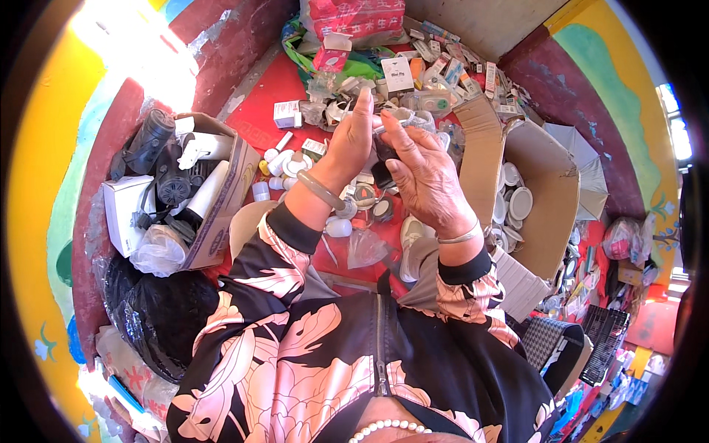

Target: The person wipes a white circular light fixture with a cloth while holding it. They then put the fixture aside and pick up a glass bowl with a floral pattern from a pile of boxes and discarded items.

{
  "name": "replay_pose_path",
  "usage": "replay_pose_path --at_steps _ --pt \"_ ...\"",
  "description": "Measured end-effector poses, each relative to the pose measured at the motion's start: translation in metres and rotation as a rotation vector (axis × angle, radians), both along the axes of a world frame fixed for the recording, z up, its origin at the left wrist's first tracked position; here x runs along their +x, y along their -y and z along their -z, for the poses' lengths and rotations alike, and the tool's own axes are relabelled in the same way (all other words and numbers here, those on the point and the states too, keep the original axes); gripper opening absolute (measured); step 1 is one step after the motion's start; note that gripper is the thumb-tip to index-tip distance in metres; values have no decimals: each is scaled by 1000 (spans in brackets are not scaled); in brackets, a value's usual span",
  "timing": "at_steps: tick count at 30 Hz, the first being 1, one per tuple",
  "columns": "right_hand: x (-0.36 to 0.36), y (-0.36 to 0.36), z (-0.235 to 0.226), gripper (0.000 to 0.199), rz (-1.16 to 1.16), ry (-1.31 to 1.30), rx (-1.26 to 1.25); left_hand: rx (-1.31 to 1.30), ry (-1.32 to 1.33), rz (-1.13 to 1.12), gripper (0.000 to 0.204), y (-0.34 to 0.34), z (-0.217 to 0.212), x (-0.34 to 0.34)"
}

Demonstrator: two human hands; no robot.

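Note:
My left hand [351,145], with a pale bangle at the wrist, is raised edge-on, its fingers straight and pointing away from me. Close beside it, my right hand [428,171] has its fingers stretched out and its back toward me. The right fingertips come near the left palm; whether they touch, I cannot tell. Nothing is plainly held in either hand. Below them, on a red cloth [330,260], lie white bottles, lids and small round jars. A dark round container [382,175] shows between my wrists, partly covered by the right hand.
At left stands a box [235,173] of black and white appliances, with a black plastic bag [166,314] nearer me. An open cardboard box [543,192] at right holds white round lids [520,203]. Small cartons are heaped at the back, beside a pink sack [353,21].

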State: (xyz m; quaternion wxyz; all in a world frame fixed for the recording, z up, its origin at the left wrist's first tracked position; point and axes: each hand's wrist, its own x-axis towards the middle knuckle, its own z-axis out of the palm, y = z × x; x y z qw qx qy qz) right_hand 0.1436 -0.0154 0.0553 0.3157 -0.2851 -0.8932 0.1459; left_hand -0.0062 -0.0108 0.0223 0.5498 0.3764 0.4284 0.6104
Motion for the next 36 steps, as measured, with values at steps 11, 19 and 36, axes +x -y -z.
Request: replay_pose_path --at_steps 11,19,36 --pt "26 -24 8 41 28 -267 -263 -238 146 4 80 -4 6 -20" --pt "27 -28 22 44 50 -596 -424 -204 345 90 74 -7 11 -32" --pt "26 -20 11 24 104 -316 -321 81 -166 244 36 7 -3 -23"
